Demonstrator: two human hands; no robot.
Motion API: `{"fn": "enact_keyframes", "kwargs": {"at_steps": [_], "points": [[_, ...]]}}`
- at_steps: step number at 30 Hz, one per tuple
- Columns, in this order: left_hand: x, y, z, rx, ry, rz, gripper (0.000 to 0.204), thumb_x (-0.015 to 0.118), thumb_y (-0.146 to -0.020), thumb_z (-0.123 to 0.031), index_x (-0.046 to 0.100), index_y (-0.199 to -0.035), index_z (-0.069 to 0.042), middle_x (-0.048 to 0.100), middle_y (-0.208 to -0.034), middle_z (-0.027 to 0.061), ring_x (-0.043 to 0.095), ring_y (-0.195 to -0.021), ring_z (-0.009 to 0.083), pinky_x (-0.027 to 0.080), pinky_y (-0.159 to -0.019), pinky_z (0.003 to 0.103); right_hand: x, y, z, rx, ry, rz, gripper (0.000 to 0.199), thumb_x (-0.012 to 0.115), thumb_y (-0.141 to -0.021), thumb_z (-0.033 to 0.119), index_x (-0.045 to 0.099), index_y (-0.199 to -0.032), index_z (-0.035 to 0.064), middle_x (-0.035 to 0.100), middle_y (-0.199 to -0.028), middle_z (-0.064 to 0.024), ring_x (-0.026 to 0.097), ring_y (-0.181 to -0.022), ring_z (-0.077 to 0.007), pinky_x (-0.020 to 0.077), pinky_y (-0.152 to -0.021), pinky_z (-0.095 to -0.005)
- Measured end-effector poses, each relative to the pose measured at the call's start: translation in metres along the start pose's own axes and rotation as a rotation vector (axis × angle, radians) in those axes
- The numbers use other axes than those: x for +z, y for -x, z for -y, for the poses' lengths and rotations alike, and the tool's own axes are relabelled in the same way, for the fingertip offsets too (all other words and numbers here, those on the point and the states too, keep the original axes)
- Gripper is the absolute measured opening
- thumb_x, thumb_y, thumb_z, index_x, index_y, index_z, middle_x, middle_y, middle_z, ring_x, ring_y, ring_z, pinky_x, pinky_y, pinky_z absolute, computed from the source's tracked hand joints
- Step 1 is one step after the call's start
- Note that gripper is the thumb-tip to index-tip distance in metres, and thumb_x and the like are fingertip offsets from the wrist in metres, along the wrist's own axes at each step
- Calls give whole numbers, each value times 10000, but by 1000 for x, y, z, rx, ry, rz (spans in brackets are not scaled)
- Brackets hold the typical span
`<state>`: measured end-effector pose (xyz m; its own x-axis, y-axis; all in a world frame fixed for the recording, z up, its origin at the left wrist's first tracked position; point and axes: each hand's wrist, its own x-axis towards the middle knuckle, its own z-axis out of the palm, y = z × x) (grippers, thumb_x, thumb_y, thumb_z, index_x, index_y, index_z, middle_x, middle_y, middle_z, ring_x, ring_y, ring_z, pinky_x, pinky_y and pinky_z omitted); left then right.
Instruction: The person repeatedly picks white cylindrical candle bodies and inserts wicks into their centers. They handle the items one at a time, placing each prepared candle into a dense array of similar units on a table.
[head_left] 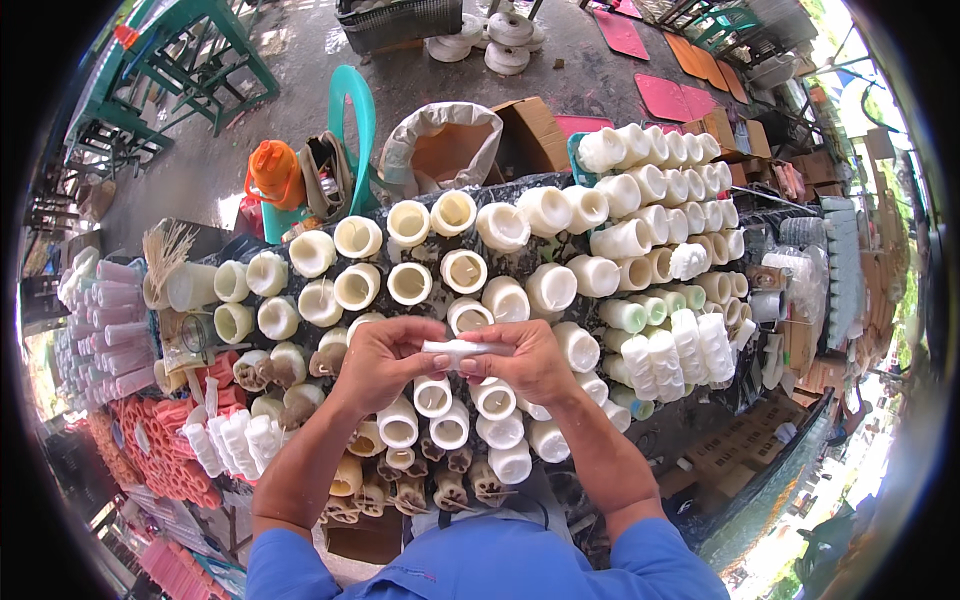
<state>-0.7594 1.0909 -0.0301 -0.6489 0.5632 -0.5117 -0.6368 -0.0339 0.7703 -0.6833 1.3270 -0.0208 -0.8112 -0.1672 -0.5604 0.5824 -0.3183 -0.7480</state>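
Between my two hands, over the middle of the table, is a short white wax-like piece (452, 348). Fingers and thumb of my left hand (392, 355) close on one end of it. My right hand (525, 362) pinches the other end, both thumbs meeting at its lower side. Beneath and around my hands stand rows of cream hollow wax cylinders (409, 284), several with a thin wick showing. Nearer to me are brownish, lobed moulded pieces (449, 490). My hands hide part of the rows behind them.
Stacked white cylinders (620, 240) and twisted white candles (664, 366) lie on the right; pink tubes (120, 330) and red lattice pieces (160, 450) on the left. Beyond the table are a green chair (346, 90), orange jug (274, 172), white sack (440, 125) and cardboard box (530, 135).
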Motion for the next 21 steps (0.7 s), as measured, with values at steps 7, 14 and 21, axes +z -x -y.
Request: {"fn": "enact_keyframes", "kwargs": {"at_steps": [7, 14, 21], "points": [[-21, -26, -27, -246, 280, 62, 259, 815, -999, -91, 726, -1190, 61, 795, -1035, 189, 817, -832, 253, 691, -722, 348, -10, 1, 16, -860, 961, -98, 473, 867, -874, 10, 751, -1332, 26, 707, -1367, -205, 782, -1045, -317, 674, -819, -385], [-34, -109, -65, 457, -1068, -17, 241, 768, -1019, -160, 723, -1198, -4, 745, -1028, 94, 762, -901, 229, 618, -757, 391, -29, -24, 34, -941, 1039, -367, 306, 843, -906, 7, 754, -1197, -27, 766, -1141, -201, 780, -926, -360, 647, -758, -414], [-52, -192, -84, 898, -1663, 330, 98, 740, -875, 3, 710, -963, -28, 640, -922, 99, 686, -965, 300, 573, -855, 438, -28, -60, 46, -793, 994, -485, 271, 816, -956, 63, 738, -1194, -41, 770, -1053, -230, 764, -887, -406, 620, -774, -455]]}}
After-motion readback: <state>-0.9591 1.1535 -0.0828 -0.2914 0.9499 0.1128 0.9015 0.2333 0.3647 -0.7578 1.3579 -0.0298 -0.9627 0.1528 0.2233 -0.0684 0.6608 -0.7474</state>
